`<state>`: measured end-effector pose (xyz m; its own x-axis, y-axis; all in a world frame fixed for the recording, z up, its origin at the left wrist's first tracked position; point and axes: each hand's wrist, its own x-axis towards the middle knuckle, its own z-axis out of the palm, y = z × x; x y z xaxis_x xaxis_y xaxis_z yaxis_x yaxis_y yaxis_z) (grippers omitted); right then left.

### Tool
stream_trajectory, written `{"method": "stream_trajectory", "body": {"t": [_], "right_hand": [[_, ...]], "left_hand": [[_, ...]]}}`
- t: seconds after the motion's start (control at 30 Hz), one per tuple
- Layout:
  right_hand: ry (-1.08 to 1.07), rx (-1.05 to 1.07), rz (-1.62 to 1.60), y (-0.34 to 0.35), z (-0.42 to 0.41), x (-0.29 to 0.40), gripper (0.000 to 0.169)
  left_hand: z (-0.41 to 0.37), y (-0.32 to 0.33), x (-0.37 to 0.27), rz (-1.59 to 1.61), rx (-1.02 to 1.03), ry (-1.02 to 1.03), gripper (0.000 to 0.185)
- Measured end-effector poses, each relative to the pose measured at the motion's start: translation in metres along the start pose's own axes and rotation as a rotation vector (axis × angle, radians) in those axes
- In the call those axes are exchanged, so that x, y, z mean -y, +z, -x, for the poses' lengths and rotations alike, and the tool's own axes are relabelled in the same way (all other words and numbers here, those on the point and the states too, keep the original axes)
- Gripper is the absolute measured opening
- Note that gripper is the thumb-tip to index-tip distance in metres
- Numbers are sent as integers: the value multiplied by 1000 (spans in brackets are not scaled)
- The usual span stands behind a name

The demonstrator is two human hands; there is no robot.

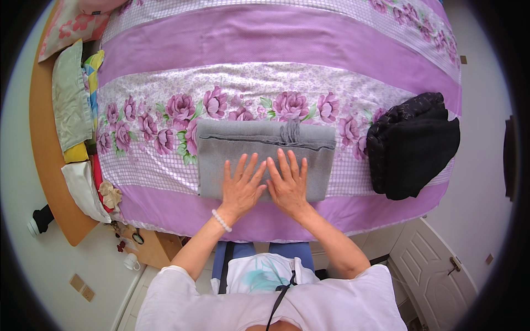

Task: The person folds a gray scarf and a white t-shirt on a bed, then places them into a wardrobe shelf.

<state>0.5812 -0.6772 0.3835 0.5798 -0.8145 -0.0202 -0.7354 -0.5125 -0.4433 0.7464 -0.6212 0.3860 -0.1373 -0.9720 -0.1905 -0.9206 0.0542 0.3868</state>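
A grey folded cloth, with a dark seam line and a tuft of fringe along its far part, lies flat on the bed's floral bedspread. My left hand rests palm down on its near left half, fingers spread. Beside it, my right hand lies palm down on the near right half, fingers also apart. The two hands almost touch at the thumbs and forefingers. Neither one grips the cloth. A bracelet of pale beads circles my left wrist.
A pile of black folded clothing sits on the bed at right. Pillows and folded cloths line the wooden headboard at left. A bedside cabinet holding a white mug stands lower left. A white door is lower right.
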Motion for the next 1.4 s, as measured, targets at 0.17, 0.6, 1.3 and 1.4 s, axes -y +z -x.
{"method": "stream_trajectory", "body": {"t": [0.17,0.6,1.3,1.4], "right_hand": [[59,0,69,2,-43,-40,66],[116,5,-235,-27,-71,-42,49],[-127,84,-397,-25,-73,-39,25],[-118,312,-454,-33,-78,-42,20]], "left_hand": [[-16,32,46,-165,-36,-167,74],[-53,-12,20,11,-133,52,55],[-76,-18,3,71,-237,134,13],[-73,-20,2,80,-262,127,14]]}}
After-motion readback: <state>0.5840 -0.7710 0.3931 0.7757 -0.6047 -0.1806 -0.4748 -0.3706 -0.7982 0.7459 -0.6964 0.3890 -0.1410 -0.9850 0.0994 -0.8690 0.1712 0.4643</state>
